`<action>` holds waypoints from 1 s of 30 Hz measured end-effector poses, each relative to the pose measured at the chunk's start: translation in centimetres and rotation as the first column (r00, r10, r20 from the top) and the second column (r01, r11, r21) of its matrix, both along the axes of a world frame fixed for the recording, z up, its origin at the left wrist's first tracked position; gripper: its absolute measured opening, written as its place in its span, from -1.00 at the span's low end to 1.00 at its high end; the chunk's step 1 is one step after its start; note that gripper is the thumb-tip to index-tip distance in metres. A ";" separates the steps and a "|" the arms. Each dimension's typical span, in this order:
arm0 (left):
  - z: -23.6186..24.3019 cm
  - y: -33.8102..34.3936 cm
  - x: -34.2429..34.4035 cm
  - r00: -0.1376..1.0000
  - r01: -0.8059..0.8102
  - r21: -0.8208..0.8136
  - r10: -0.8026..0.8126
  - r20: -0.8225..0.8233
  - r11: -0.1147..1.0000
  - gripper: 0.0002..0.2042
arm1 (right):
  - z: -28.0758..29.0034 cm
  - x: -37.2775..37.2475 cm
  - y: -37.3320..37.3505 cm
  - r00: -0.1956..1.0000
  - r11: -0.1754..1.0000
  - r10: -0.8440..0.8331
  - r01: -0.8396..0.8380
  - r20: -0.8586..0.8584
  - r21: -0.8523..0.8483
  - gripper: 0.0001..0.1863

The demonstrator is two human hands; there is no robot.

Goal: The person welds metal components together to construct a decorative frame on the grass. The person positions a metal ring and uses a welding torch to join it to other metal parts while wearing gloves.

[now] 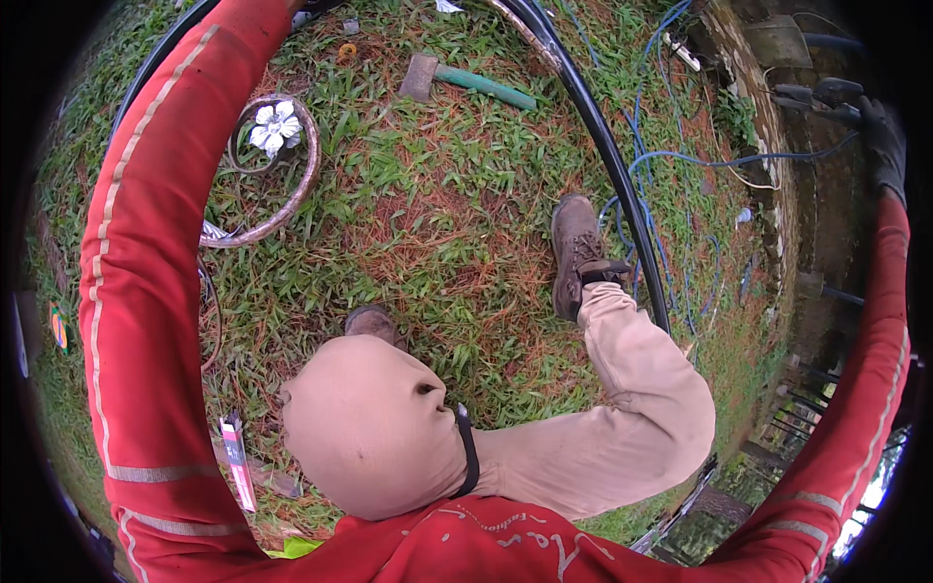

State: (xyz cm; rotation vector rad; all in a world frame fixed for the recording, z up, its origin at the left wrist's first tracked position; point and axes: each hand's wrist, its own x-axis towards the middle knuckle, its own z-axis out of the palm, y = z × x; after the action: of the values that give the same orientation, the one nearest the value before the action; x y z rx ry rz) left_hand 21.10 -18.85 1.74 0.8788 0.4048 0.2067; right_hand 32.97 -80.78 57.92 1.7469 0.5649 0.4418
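Right hand (886, 146): dark grey glove, its cuff meeting the red right sleeve (860, 418) at the wrist. Pale stripe runs lengthwise from near the hand, with greyish cross bands higher up, far from the glove. Left sleeve (160, 282) matches: red, same stripe (100, 238), paired bands toward the shoulder. Shirt (428, 546), beyond the sleeves' far ends from the hands: red, white script print (549, 554). Trousers (573, 471), between the sleeves: beige, small dark hole (425, 390), black strap (468, 452) across one thigh. Boots: brown; right boot (571, 238) laced.
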 end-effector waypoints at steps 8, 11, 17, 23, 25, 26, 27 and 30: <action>-0.9 -1.3 1.8 0.992 0.025 0.298 0.014 -0.128 0.954 -0.46 | -27.0 4.8 4.0 0.936 0.886 -0.278 0.337 -0.214 0.319 -0.58; 1.3 -2.2 1.9 0.938 0.125 0.482 0.055 -0.342 0.867 -0.45 | -30.0 5.2 5.4 0.899 0.846 -0.314 0.411 -0.307 0.339 -0.60; 2.3 -4.0 5.8 0.919 0.100 0.515 0.119 -0.375 0.852 -0.56 | -35.0 8.8 1.7 0.851 0.663 -0.332 0.518 -0.407 0.540 -0.41; 1.6 -9.4 8.5 0.927 0.183 0.237 -0.087 -0.365 0.954 -0.60 | -40.9 9.4 -2.5 0.613 0.085 -0.304 0.780 -0.729 0.621 -0.32; 0.8 -9.1 9.6 0.866 0.259 0.234 -0.118 -0.485 0.937 -0.30 | -45.2 10.5 -3.3 0.758 0.229 -0.292 0.647 -0.583 0.727 -0.38; -0.7 -7.6 9.1 0.901 0.295 0.458 -0.084 -0.426 0.839 -0.51 | -46.7 11.1 -2.4 0.759 0.209 -0.257 0.648 -0.598 0.733 -0.38; -0.4 -8.8 9.0 0.893 0.281 0.380 -0.094 -0.441 0.881 -0.54 | -48.3 11.3 -2.4 0.745 0.229 -0.274 0.664 -0.608 0.711 -0.42; 1.5 -13.4 9.1 0.894 0.140 0.009 -0.123 -0.431 0.990 -0.60 | -52.5 13.0 -3.2 0.773 0.233 -0.261 0.632 -0.579 0.739 -0.45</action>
State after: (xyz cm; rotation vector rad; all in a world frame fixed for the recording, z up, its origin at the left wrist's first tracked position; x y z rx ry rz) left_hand 30.19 -32.26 3.24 0.9881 0.7523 -0.1108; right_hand 46.00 -84.01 5.47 3.0308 -0.1099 -0.0620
